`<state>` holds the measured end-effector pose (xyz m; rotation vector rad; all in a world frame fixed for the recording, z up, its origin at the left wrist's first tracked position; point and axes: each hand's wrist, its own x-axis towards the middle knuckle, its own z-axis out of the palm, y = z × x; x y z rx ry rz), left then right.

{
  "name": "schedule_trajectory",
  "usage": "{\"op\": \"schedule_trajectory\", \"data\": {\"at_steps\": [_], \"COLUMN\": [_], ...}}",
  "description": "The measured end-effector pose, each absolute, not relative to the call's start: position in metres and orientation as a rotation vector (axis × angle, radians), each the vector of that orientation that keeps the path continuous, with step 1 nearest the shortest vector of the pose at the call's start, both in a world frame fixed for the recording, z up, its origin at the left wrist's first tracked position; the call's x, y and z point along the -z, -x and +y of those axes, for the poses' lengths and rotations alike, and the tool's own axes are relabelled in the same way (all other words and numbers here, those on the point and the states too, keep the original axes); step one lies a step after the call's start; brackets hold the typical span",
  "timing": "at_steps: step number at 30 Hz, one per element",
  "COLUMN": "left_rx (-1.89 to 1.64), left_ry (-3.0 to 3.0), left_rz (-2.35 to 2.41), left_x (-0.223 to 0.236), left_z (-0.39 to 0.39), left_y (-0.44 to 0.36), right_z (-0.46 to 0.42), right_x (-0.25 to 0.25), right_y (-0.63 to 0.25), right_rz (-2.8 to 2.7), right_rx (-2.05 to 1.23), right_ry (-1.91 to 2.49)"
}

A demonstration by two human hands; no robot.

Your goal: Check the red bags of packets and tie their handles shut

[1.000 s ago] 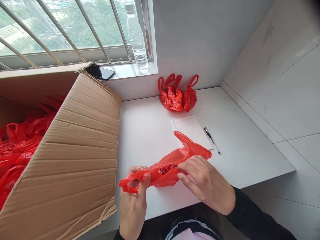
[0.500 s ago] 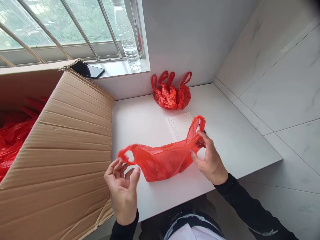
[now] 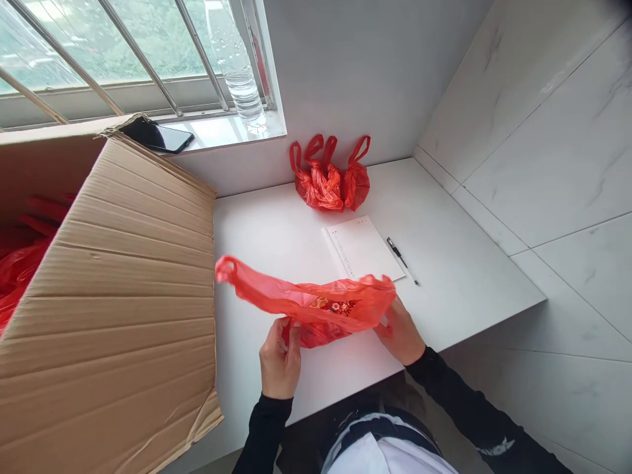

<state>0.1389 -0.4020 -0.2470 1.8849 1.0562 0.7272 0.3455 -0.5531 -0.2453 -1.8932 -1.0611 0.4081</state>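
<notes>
A red plastic bag (image 3: 340, 324) hangs open-mouthed between my hands over the front of the white table. Through its mouth, small patterned items (image 3: 336, 305) in red, with flower-like shapes, show inside; their kind is unclear. My left hand (image 3: 280, 359) pinches the bag's near side, thumb and fingers closed on the plastic. At the bag's right end, my right hand (image 3: 401, 332) grips the side, its fingertips partly hidden behind the plastic. One handle loop sticks out to the left, held by neither hand.
An open cardboard box (image 3: 148, 289) with more red bags (image 3: 22, 276) stands on the left. Several knotted red bags (image 3: 328, 184) sit by the wall. A notebook (image 3: 365, 247) and pen (image 3: 397, 251) lie behind the held bag. On the sill are a bottle (image 3: 241, 85) and phone (image 3: 172, 139).
My left hand has left the left handle and moved right to the bag's near side. My right hand has shifted lower. The bag's mouth has opened toward me, showing its contents.
</notes>
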Motion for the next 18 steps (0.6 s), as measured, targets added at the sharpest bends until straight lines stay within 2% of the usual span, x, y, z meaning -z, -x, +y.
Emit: {"op": "schedule_trajectory", "data": {"at_steps": [10,16,18], "left_rx": [-0.812,-0.742,-0.739], "left_ry": [-1.592,-1.533,-1.515], "left_rz": [1.137,1.058,1.041], "left_x": [0.226,0.22,0.214], "left_z": [-0.367,-0.386,-0.391], "left_y": [-0.145,-0.125,-0.117], "right_z": [-0.511,-0.529,-0.538], "right_x": [0.215,0.204,0.199], "right_y": [-0.362,-0.361,-0.363], "right_rz": [-0.905,-1.04,-1.088], "right_rx": [-0.523,-0.574,-0.486], "right_ry": [1.818,1.827,1.854]}}
